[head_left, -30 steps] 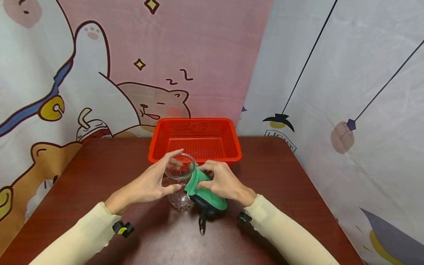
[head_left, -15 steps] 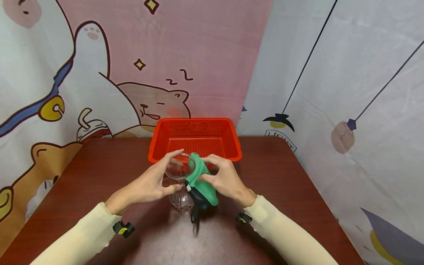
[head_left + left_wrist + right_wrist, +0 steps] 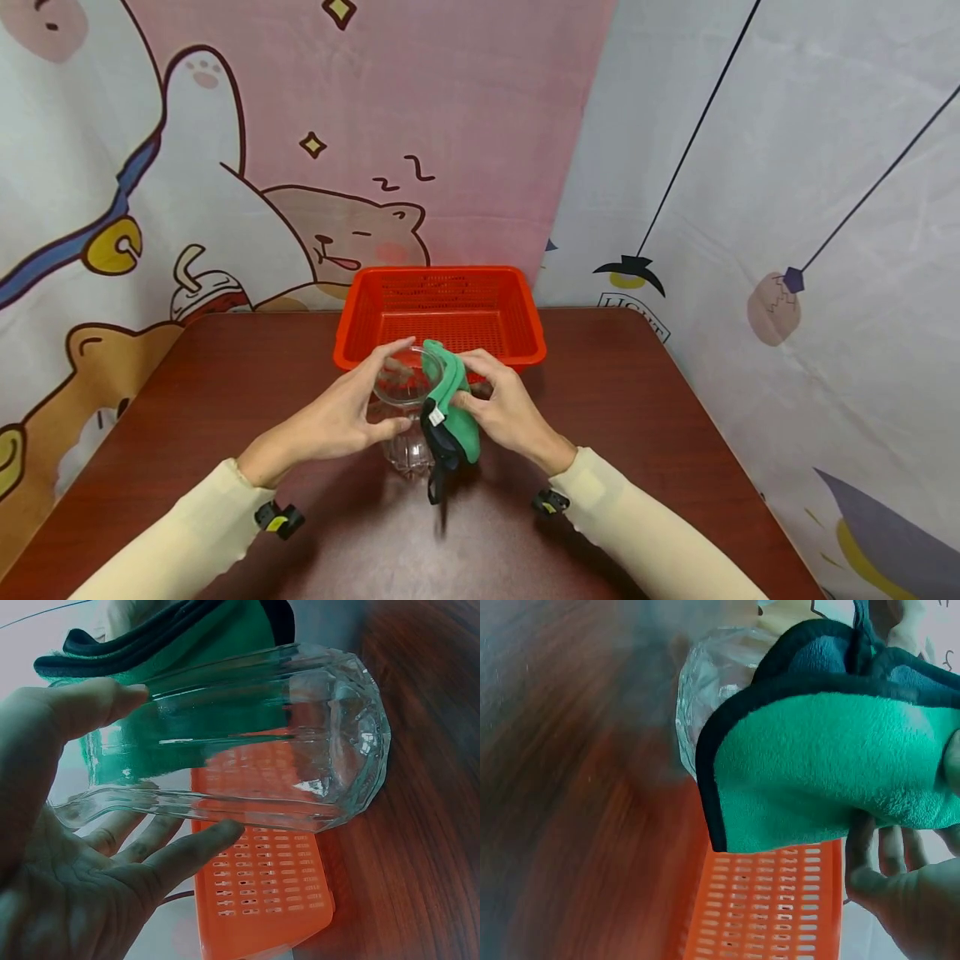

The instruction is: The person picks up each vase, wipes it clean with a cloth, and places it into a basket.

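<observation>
Left hand: the left hand (image 3: 341,417) held the clear ribbed glass cup (image 3: 405,408) near its rim, thumb on one side and fingers round the other.
Right hand: the right hand (image 3: 502,408) pinched the soft green cloth with a dark edge (image 3: 450,408) and pressed it against the cup's rim.
Cup: it stood on the dark brown wooden worktop (image 3: 637,400), just in front of the orange plastic basket with little holes (image 3: 442,317).
Cloth: part of it hung down beside the cup.

A dark wooden table (image 3: 637,400) stands before cartoon-printed pink and white wall cloths (image 3: 465,125).
</observation>
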Motion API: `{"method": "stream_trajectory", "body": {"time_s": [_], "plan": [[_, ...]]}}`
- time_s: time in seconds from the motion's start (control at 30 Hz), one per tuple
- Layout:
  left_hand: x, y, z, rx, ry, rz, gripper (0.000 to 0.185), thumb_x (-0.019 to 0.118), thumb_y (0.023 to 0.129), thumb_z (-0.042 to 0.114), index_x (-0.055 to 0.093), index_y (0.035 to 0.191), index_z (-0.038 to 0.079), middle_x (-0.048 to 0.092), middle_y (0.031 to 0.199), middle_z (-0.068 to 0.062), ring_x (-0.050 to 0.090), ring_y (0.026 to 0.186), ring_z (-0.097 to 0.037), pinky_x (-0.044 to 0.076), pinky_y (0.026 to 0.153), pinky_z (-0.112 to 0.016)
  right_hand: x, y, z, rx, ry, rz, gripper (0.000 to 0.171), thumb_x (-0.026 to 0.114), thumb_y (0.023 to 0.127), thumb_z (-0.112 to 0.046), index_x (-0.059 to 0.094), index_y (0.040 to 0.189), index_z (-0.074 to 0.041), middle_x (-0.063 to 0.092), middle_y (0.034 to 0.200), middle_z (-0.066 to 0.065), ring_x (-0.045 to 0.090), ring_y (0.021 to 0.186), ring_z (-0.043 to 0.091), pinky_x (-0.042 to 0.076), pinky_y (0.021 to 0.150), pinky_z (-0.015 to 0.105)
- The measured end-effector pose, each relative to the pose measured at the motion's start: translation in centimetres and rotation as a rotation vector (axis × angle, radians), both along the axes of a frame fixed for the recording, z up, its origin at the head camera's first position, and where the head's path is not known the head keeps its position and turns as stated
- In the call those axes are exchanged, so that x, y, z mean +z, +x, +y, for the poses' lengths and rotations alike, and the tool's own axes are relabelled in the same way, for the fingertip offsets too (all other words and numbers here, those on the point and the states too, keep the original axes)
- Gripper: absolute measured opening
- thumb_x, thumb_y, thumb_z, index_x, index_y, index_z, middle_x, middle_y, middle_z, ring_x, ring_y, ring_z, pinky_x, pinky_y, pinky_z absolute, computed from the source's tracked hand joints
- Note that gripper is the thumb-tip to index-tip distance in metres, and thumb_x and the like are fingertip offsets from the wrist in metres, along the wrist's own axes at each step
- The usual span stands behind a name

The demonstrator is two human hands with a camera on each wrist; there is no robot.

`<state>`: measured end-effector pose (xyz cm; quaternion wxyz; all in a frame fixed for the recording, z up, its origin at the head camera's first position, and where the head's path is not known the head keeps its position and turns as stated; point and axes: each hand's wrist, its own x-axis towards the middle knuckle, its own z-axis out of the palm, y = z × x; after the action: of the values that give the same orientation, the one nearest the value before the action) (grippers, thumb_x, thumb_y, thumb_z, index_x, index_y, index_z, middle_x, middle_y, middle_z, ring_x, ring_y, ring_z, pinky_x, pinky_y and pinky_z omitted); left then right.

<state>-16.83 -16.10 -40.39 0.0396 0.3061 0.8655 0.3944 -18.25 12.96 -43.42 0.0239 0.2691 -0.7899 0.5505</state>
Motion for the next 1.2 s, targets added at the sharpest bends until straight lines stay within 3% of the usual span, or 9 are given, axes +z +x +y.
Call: {"method": "stream_trajectory", "body": {"time_s": [0.13,0.23,0.47,0.7,0.93,1.07,1.2], "plan": [[0.00,-0.04,0.05,-0.005,0.011,0.000,0.115,0.096,0.097,0.013,0.022,0.184,0.028,0.068,0.157,-0.010,0.071,0.142,-0.032,0.067,0.112,-0.049,-0.33,0.11,-0.30,0.038,-0.029,-0.046,0.057,0.085,0.106,-0.006,0.070,0.161,-0.014,0.066,0.163,0.010,0.070,0.145,0.030,0.069,0.109,0.038],[-0.01,-0.08,0.06,-0.011,0.024,0.000,0.115,0.096,0.096,0.011,0.023,0.184,0.025,0.069,0.156,-0.011,0.072,0.141,-0.033,0.067,0.112,-0.050,-0.57,0.14,-0.39,0.040,0.006,-0.008,0.057,0.085,0.107,-0.010,0.070,0.162,-0.017,0.069,0.162,0.006,0.070,0.145,0.027,0.067,0.113,0.041],[-0.21,-0.14,0.04,-0.019,0.020,0.001,0.116,0.096,0.097,0.012,0.021,0.184,0.030,0.068,0.156,-0.009,0.071,0.143,-0.030,0.066,0.115,-0.051,-0.89,0.28,-0.63,-0.001,0.065,0.088,0.052,0.086,0.107,-0.010,0.073,0.158,-0.015,0.075,0.148,0.007,0.074,0.119,0.020,0.069,0.092,0.032],[-0.12,-0.10,0.06,-0.007,0.008,0.010,0.116,0.096,0.097,0.013,0.022,0.184,0.030,0.068,0.156,-0.009,0.071,0.143,-0.030,0.066,0.115,-0.052,-0.38,0.14,-0.62,-0.001,0.078,0.109,0.044,0.088,0.104,-0.008,0.080,0.148,-0.012,0.076,0.140,0.008,0.075,0.107,0.017,0.072,0.085,0.035],[-0.01,-0.09,0.15,-0.005,0.005,0.013,0.115,0.096,0.097,0.014,0.022,0.184,0.030,0.070,0.155,-0.009,0.071,0.142,-0.029,0.066,0.114,-0.050,-0.11,-0.20,-0.18,0.011,0.193,0.182,0.036,0.092,0.102,-0.012,0.085,0.137,-0.015,0.078,0.134,0.004,0.069,0.099,0.014,0.058,0.075,0.024],[-0.02,-0.08,0.15,-0.003,0.003,0.016,0.115,0.096,0.097,0.014,0.022,0.184,0.030,0.070,0.155,-0.008,0.071,0.143,-0.028,0.066,0.115,-0.051,-0.07,-0.37,0.07,0.043,0.262,0.215,0.034,0.093,0.101,-0.013,0.087,0.134,-0.017,0.078,0.133,0.002,0.072,0.108,0.015,0.061,0.083,0.026],[-0.05,-0.08,0.15,-0.003,0.000,0.019,0.115,0.096,0.097,0.015,0.022,0.184,0.030,0.070,0.155,-0.009,0.071,0.143,-0.029,0.065,0.115,-0.053,-0.07,-0.47,0.30,0.072,0.325,0.221,0.039,0.091,0.102,-0.013,0.085,0.140,-0.014,0.077,0.134,0.003,0.076,0.118,0.017,0.067,0.098,0.031]]}}
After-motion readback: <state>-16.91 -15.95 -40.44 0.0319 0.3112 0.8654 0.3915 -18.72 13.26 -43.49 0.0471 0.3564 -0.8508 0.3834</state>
